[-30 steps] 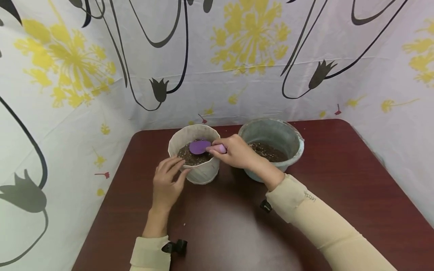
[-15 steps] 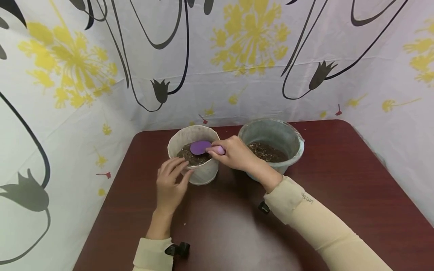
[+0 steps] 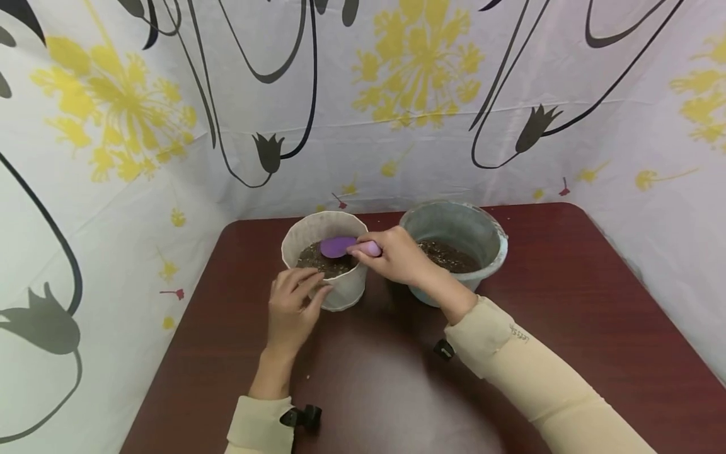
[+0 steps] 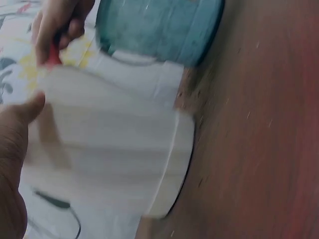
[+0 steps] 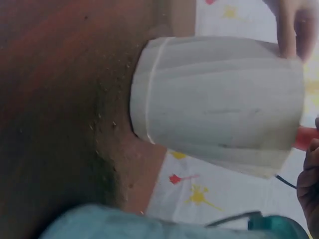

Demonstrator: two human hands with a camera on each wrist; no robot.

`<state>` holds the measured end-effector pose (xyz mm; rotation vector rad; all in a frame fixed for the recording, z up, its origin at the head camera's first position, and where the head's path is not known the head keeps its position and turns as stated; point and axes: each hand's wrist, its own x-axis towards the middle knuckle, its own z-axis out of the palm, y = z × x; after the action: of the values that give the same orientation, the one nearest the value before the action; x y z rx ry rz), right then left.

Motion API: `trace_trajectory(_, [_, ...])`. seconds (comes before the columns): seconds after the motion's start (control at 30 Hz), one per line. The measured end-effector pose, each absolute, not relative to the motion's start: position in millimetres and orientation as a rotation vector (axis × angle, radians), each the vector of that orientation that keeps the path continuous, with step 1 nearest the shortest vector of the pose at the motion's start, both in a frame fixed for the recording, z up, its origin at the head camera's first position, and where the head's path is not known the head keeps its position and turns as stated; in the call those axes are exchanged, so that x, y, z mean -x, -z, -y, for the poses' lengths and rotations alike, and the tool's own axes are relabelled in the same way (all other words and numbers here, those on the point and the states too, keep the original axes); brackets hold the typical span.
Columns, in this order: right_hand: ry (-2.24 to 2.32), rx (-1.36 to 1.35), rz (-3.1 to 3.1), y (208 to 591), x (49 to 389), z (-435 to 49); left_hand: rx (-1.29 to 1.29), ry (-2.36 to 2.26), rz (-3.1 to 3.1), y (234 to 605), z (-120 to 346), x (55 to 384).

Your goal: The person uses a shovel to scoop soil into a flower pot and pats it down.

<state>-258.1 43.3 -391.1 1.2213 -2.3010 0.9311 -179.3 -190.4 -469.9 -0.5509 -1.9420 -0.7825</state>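
A white fluted plant pot (image 3: 346, 293) holds dark soil (image 3: 311, 257) at the far side of the table. My left hand (image 3: 290, 312) holds its near left rim, fingers over the edge and thumb on the outer wall; the thumb side also shows in the left wrist view. Above the soil, my right hand (image 3: 401, 255) grips the handle of a small purple trowel (image 3: 334, 247), whose rounded blade lies within the pot's mouth. The wrist views show part of this tool as red (image 5: 305, 138). Whether the blade touches the soil is hard to tell.
Right of the white pot stands a wider grey-green tub (image 3: 454, 222) with soil low inside, under my right forearm. Crumbs of soil (image 5: 113, 123) lie on the dark red table (image 3: 363, 378) near the pots. A patterned cloth (image 3: 374, 170) hangs behind.
My left hand has shifted slightly right along the white pot's rim. The trowel blade has moved a little right and tilted, still over the soil.
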Motion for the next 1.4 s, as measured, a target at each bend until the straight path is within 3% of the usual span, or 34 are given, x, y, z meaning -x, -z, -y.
trace_trajectory(0.23, [-0.935,-1.201,2.296,389.0,260.5,-46.0,0.568,0.877,1.891,464.6,203.6,181.7])
trace_trajectory(0.57, [-0.996,-1.187,2.285,388.0,263.3,-47.7,0.611,0.773,1.904,460.3,178.4,186.0])
trace_trajectory(0.9, [-0.955,-1.221,2.308,386.3,263.3,-49.2,0.615,0.809,2.000,456.5,207.2,187.1])
trace_trajectory(1.2, [-0.874,-1.261,2.355,383.7,257.7,-49.4,0.613,0.762,1.934,462.4,175.6,187.8])
trace_trajectory(1.4, [-0.897,-1.228,2.315,385.6,255.4,-53.3,0.581,0.739,1.954,464.0,187.2,184.0])
